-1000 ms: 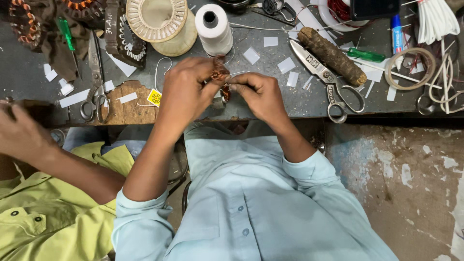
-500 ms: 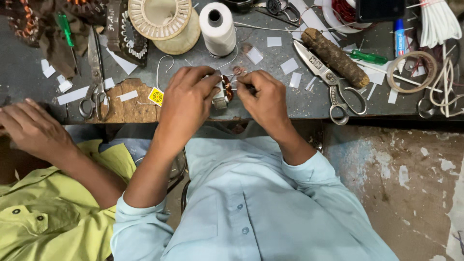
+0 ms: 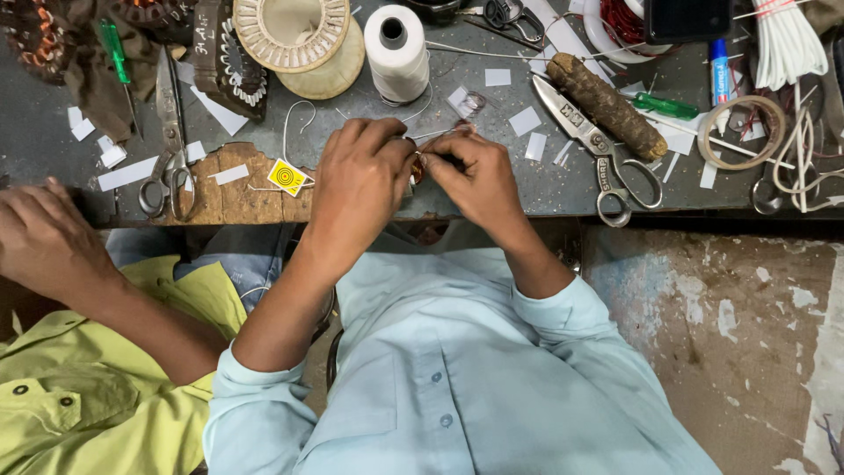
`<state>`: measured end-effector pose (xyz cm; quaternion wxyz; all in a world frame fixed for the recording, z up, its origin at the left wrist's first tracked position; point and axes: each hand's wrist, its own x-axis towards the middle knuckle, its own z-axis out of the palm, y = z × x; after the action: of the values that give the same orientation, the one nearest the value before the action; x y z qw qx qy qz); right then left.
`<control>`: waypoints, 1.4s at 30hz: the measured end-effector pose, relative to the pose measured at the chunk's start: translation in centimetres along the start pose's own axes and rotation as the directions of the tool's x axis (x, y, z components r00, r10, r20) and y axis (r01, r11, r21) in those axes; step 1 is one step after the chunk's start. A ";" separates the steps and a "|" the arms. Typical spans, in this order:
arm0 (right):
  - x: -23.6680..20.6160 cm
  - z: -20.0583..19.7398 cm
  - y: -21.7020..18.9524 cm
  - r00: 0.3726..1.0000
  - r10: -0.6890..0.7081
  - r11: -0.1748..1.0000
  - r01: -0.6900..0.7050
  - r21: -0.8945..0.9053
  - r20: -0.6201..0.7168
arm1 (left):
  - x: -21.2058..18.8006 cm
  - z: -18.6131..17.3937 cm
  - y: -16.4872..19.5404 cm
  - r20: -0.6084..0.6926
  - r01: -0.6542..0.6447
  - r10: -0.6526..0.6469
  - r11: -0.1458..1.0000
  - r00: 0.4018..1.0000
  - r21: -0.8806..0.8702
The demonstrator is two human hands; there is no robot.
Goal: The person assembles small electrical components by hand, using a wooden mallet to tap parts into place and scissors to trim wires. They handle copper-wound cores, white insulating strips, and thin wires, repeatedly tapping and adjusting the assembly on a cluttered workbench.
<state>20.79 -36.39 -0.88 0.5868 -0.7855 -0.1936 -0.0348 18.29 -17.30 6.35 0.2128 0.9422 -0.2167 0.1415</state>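
Pinching a small copper-coloured part [image 3: 417, 169] between both hands, you have it at the bench [image 3: 53, 141] edge, just below the white thread spool [image 3: 397, 51]. Your left hand [image 3: 359, 185] wraps around it from one side; your right hand [image 3: 470, 176] closes fingertips on a thin white thread [image 3: 437, 133] at its top. Judging by this, the tying looks mid-way: thread is on, nothing cut, and the scissors [image 3: 598, 149] right of the spool lie untouched.
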 end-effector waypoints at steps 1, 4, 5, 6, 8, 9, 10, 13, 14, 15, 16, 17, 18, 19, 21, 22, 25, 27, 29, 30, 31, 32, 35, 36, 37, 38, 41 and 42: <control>-0.1 0.0 0.3 1.000 0.027 1.000 -0.027 0.005 -0.001 | 0.0 -0.1 0.0 -0.009 0.012 -0.012 1.000 1.000 -0.017; -0.4 -0.1 0.9 0.998 0.020 1.000 -0.019 0.025 -0.060 | 0.1 -0.3 -0.1 -0.031 0.023 -0.024 0.999 0.999 -0.039; -0.5 -0.1 1.0 0.996 0.004 0.999 -0.001 0.033 -0.087 | 0.2 -0.4 -0.1 -0.038 0.024 -0.026 0.999 0.999 -0.041; -0.6 -0.2 1.0 0.994 0.052 0.997 -0.047 0.062 -0.093 | 0.4 -0.4 0.0 -0.034 0.007 -0.010 0.997 0.999 -0.071; -0.7 -0.4 0.9 0.985 0.147 0.984 -0.135 0.117 -0.094 | 1.0 -0.4 0.1 -0.034 -0.023 0.018 0.991 0.999 -0.133; -0.8 -0.5 0.7 0.988 0.120 0.990 -0.112 0.086 -0.098 | 1.3 -0.4 0.2 -0.004 -0.002 0.001 0.991 1.000 -0.132; -0.9 -0.5 0.5 0.990 0.092 0.995 -0.087 0.053 -0.105 | 1.6 -0.4 0.1 0.025 0.015 -0.012 0.991 1.000 -0.132; -1.1 -0.4 -0.5 0.993 0.022 0.996 -0.032 -0.081 -0.112 | 1.9 -0.8 -0.2 0.016 0.064 -0.062 0.981 0.998 -0.185; -1.1 -0.3 -0.9 0.994 0.009 0.991 -0.023 -0.128 -0.110 | 1.7 -1.0 -0.4 0.005 0.083 -0.084 0.973 0.996 -0.213; -1.1 -0.2 -1.3 0.990 -0.062 0.980 0.037 -0.195 -0.124 | 1.5 -1.2 -0.6 0.005 0.102 -0.104 0.970 0.995 -0.221; -1.1 -0.1 -1.7 0.982 -0.134 0.960 0.096 -0.264 -0.131 | 1.1 -1.5 -0.8 0.004 0.122 -0.124 0.965 0.992 -0.230; -1.0 0.0 -2.0 0.969 -0.210 0.930 0.158 -0.333 -0.129 | 0.8 -1.6 -1.0 -0.002 0.141 -0.146 0.961 0.989 -0.238; -1.0 0.1 -2.3 0.964 -0.242 0.906 0.183 -0.383 -0.110 | 0.5 -1.7 -1.1 -0.014 0.129 -0.137 0.959 0.991 -0.251; -0.9 0.1 -2.5 0.959 -0.271 0.879 0.210 -0.428 -0.086 | 0.3 -1.8 -1.1 -0.026 0.120 -0.131 0.957 0.991 -0.263; -0.9 0.2 -3.0 0.951 -0.309 0.832 0.258 -0.491 -0.025 | 0.1 -1.7 -1.0 -0.042 0.118 -0.134 0.955 0.990 -0.271; -0.9 0.2 -3.1 0.948 -0.319 0.813 0.278 -0.512 0.008 | 0.2 -1.5 -0.8 -0.047 0.120 -0.137 0.955 0.989 -0.270; -1.0 0.3 -3.2 0.939 -0.334 0.762 0.320 -0.563 0.081 | 0.9 -0.9 -0.1 -0.061 0.105 -0.126 0.955 0.990 -0.279; -1.0 0.3 -2.9 0.943 -0.318 0.762 0.317 -0.564 0.100 | 1.5 -0.5 0.2 -0.065 0.078 -0.100 0.958 0.993 -0.276; -0.9 0.2 -2.5 0.953 -0.288 0.793 0.295 -0.534 0.099 | 1.8 -0.3 0.3 -0.067 0.042 -0.061 0.966 0.996 -0.254; -0.8 0.1 -2.3 0.959 -0.274 0.831 0.274 -0.484 0.072 | 1.8 -0.2 0.3 -0.064 0.027 -0.044 0.970 0.997 -0.240; -0.7 0.1 -2.1 0.965 -0.259 0.865 0.253 -0.433 0.046 | 1.7 -0.3 0.3 -0.063 0.011 -0.026 0.974 0.998 -0.226; -0.6 0.0 -1.9 0.970 -0.242 0.896 0.231 -0.380 0.021 | 1.5 -0.4 0.2 -0.061 -0.006 -0.007 0.977 0.998 -0.212; -0.6 -0.1 -1.5 0.986 -0.169 0.960 0.167 -0.225 0.011 | 0.3 -0.9 0.1 -0.063 0.059 -0.061 0.997 0.996 -0.042; -0.6 -0.2 -1.4 0.990 -0.140 0.970 0.139 -0.201 0.008 | -0.1 -1.1 0.1 -0.038 0.030 -0.030 1.000 0.999 -0.005; -0.6 -0.2 -1.4 0.994 -0.111 0.978 0.111 -0.177 0.008 | -0.4 -1.1 0.2 -0.013 0.002 -0.001 1.000 1.000 0.031; -0.6 -0.2 -1.3 0.996 -0.083 0.985 0.084 -0.153 0.013 | -0.6 -1.1 0.2 0.011 -0.024 0.023 0.997 1.000 0.067; -0.6 -0.1 -1.1 0.993 -0.114 0.982 0.114 -0.151 0.008 | -0.9 -0.7 0.4 -0.002 -0.068 0.068 0.994 0.998 0.088; -0.6 -0.1 -1.1 0.994 -0.112 0.983 0.113 -0.147 0.015 | -0.9 -0.5 0.4 0.004 -0.079 0.079 0.992 0.997 0.095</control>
<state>19.88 -36.37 -0.05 0.5236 -0.8147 -0.2363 -0.0796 17.26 -17.09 6.60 0.1618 0.9420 -0.2468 0.1596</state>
